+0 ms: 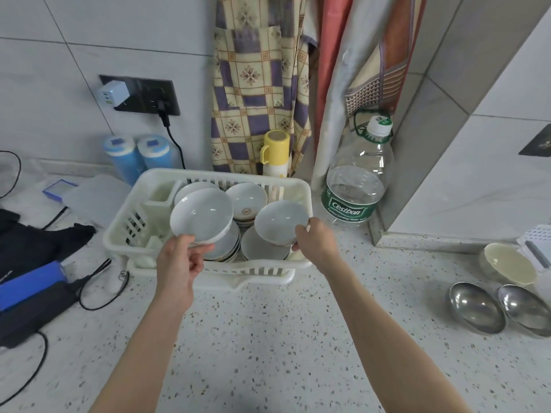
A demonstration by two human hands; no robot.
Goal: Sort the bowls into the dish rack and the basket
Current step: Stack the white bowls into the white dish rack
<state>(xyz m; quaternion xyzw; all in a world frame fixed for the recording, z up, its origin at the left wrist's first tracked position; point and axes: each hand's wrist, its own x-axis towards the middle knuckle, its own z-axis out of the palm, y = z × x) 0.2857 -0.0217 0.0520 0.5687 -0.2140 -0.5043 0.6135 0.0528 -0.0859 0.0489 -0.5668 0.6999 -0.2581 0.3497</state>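
The left hand [179, 263] pinches the near rim of a white bowl [202, 216], and the right hand [316, 236] grips the right rim of a second white bowl [280, 222]; both are held over the dish rack [125, 228] at the far middle of the tabletop [268, 338]. Both bowls are round, without a long axis, and tilt with their openings toward the near side. Each should be lowered slowly and nested squarely on a stacked bowl [247, 198], releasing only once seated.

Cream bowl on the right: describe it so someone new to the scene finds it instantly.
Start at the white dish rack in the middle of the speckled counter, then look far right, toward the counter's edge of view. Three bowls sit there apart from the rack; the cream bowl is the rear one. Unlike the two shiny steel bowls in front of it, it is matte and pale yellow inside.
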